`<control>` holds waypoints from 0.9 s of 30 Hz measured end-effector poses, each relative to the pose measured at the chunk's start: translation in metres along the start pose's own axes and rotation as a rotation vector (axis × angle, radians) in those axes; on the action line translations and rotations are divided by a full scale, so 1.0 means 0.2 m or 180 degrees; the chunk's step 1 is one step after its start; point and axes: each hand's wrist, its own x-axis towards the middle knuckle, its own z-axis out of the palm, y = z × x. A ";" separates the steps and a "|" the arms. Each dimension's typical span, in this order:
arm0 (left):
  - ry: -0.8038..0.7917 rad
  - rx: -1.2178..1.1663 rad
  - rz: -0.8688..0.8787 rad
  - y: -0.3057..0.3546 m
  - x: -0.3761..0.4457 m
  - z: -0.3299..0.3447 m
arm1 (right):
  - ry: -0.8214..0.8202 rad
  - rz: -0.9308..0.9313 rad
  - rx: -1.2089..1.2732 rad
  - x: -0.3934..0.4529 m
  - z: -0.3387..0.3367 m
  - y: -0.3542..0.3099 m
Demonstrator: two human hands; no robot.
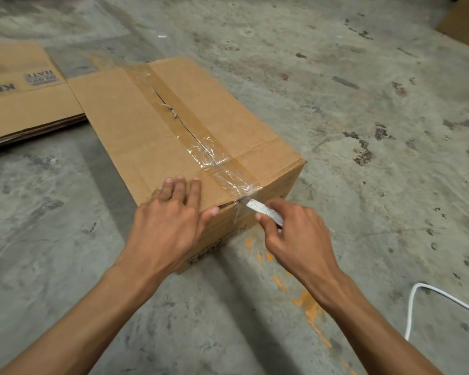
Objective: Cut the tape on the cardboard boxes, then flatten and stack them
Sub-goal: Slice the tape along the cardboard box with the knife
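Note:
A closed brown cardboard box [136,125] lies on the concrete floor in the middle of the head view. Brown and clear tape [190,123] runs along its top seam, crinkled and partly split. My left hand [173,215] presses flat on the box's near top corner, fingers spread, thumb over the edge. My right hand [293,234] grips a small white knife [263,211], whose blade tip touches the tape where it folds over the near top edge of the box.
A stack of flattened cardboard boxes [19,104] lies on the floor at the left, touching the box's far corner. Another cardboard box [466,20] stands at the top right. A white cord [423,301] loops on the floor at the right. Orange paint marks the floor near me.

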 end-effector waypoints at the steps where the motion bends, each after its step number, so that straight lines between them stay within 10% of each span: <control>1: 0.0001 -0.0024 0.0005 0.00 0.00 0.00 | 0.0045 -0.0066 -0.0051 0.01 0.00 -0.01; 7: 0.0047 -0.0081 -0.0001 0.00 -0.01 0.00 | -0.0362 -0.0197 0.0409 0.01 -0.06 0.12; 15: 0.0005 -0.0060 -0.0013 0.01 -0.01 0.00 | -0.0129 0.1179 0.2610 -0.05 0.04 0.12; 27: 0.0000 0.0029 -0.0011 0.01 -0.01 -0.01 | -0.0250 0.1439 0.3046 -0.10 0.09 0.04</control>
